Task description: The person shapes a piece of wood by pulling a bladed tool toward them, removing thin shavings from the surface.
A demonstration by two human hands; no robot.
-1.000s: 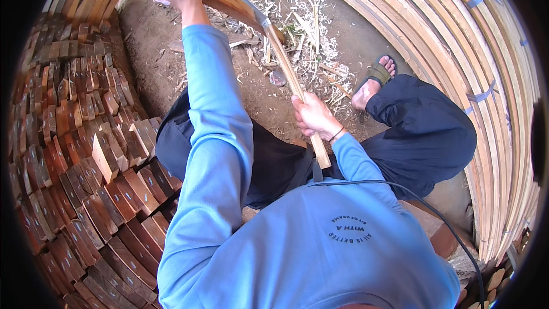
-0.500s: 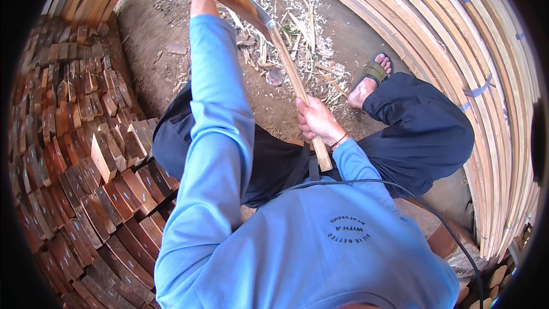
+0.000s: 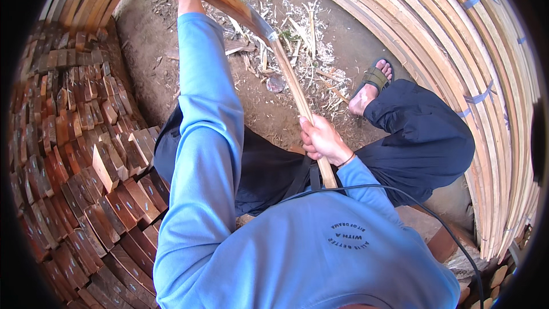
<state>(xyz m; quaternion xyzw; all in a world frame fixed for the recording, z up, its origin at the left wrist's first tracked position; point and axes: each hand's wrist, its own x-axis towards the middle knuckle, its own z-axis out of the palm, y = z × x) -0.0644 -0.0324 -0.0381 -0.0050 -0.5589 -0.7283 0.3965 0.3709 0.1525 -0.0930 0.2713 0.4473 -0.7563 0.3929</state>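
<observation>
Gripping a smooth wooden strip [image 3: 297, 94], both hands shave it.

the long pale tan wooden strip [image 3: 297, 94], running from the upper middle of the frame down to the centre, showed a reddish-brown tone toward its upper end. the curved metal blade [image 3: 262, 24] on it was dull grey. the long-sleeved cotton shirt [image 3: 206, 154] filling the lower middle was light blue, with a small ring of dark print on it. the loose trousers [image 3: 423, 137] at right were dark navy. the strapped sandal [image 3: 374, 77] was olive. the stacked wooden blocks [image 3: 74, 154] at left were reddish brown; the bent wooden slats [image 3: 474, 80] at right were pale cream, tied with blue bands.
</observation>
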